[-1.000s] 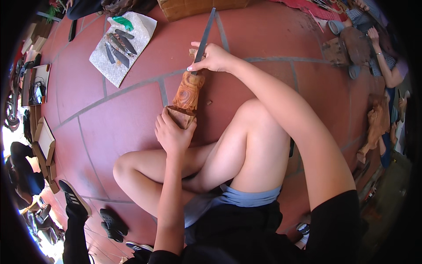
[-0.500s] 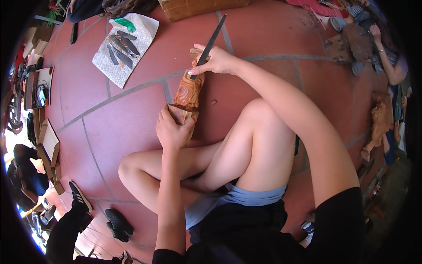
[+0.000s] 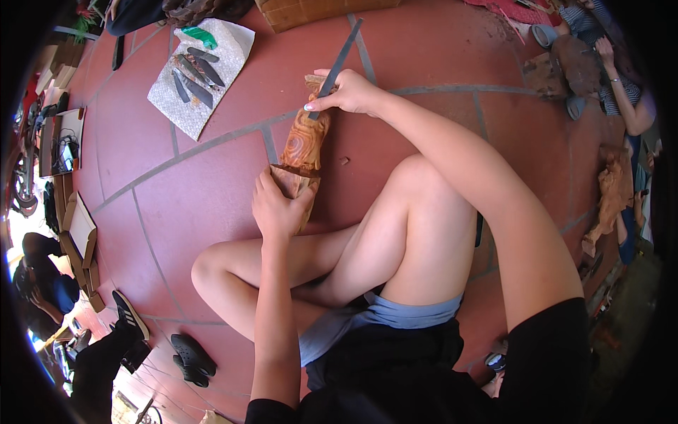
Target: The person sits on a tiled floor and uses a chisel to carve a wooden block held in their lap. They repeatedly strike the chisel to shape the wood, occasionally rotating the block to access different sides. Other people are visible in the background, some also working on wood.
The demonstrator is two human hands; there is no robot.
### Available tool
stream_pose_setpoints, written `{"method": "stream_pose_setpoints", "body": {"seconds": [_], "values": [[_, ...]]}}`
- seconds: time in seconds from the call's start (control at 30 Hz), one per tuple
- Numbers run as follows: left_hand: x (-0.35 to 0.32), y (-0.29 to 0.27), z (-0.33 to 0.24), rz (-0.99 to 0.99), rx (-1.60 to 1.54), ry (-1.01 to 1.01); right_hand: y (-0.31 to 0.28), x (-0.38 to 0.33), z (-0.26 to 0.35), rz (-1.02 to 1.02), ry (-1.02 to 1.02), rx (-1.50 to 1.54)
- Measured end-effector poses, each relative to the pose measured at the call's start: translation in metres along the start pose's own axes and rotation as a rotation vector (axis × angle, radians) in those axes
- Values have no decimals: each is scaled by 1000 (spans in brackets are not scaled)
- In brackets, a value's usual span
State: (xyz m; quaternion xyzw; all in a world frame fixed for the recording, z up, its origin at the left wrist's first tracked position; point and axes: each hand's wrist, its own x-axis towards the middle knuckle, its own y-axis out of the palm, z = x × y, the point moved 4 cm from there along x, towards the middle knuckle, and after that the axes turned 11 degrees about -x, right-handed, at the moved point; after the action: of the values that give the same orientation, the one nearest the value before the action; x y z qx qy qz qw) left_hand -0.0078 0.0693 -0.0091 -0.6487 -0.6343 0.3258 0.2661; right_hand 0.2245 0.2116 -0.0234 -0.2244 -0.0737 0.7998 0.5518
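A carved wooden figure (image 3: pixel 305 143) with swirling orange-brown grain lies on the red tiles in front of my crossed legs. My left hand (image 3: pixel 277 208) is wrapped round its squared base, thumb on the near side. Between the thumb and fingers of my right hand (image 3: pixel 346 93) is a flat dark file (image 3: pixel 345 55), slanting up and to the right. Its lower end rests against the upper part of the carving, as far as I can see. The fingers partly cover the carving's far end.
Beyond the carving, to the left, several dark files (image 3: pixel 198 75) lie on a white padded sheet (image 3: pixel 171 116). A cardboard box (image 3: pixel 318 13) stands at the far edge. Dark clogs (image 3: pixel 192 359) lie at lower left. Other people and carved wood (image 3: pixel 609 201) are at the right.
The file and my right hand have shifted slightly away from me, and the file's flat face shows more. My left hand stays on the base.
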Motion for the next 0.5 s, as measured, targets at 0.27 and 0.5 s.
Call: {"method": "stream_pose_setpoints", "body": {"seconds": [0.27,0.5], "values": [[-3,1,2,9,39,-6,6,5,3,2,52,-41],[-7,3,-8,-21,90,14,-5,7,9,70,35,-30]]}}
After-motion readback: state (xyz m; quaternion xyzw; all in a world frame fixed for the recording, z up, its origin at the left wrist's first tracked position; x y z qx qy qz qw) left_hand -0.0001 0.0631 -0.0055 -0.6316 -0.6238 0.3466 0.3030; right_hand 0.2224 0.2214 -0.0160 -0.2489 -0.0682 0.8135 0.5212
